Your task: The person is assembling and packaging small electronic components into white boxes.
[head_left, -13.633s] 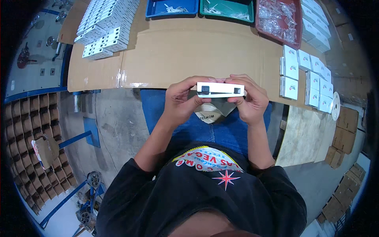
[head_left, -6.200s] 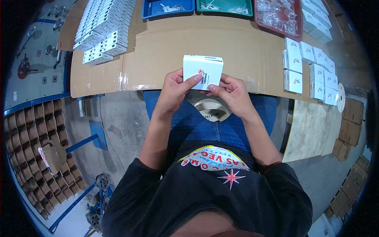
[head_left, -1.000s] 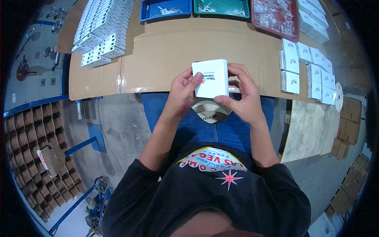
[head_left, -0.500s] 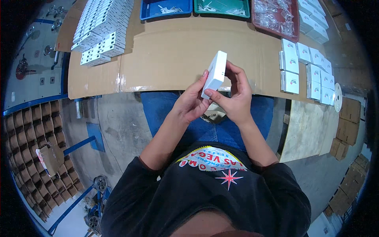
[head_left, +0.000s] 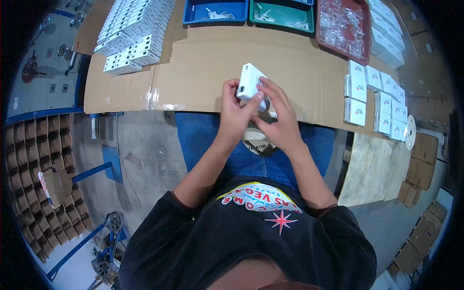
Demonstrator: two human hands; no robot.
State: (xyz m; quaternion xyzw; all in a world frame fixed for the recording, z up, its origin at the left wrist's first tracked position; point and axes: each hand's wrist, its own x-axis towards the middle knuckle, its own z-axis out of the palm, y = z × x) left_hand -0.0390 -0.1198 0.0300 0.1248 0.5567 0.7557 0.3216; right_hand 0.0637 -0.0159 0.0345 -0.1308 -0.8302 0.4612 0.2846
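A small white plastic box point(head_left: 250, 80) with dark slots in its edge is held tilted just above the near edge of the cardboard-covered table. My left hand point(head_left: 234, 110) grips its lower left side, thumb across the front. From the right, the fingers of my right hand point(head_left: 282, 118) close on the box's right side, their tips against its printed face. Part of the box's lower end is hidden by my fingers.
Stacked white boxes point(head_left: 137, 29) stand at the far left. Along the back sit a blue tray point(head_left: 216, 21) and a green tray point(head_left: 282, 26) of small white parts, plus a red tray point(head_left: 342, 52) of clear bags. More printed white boxes point(head_left: 355, 112) lie at the right.
The white box has been turned over in my hands, bringing its slotted edge into view, and has shifted slightly left. My right fingers have moved onto its face. The whole view has shifted slightly.
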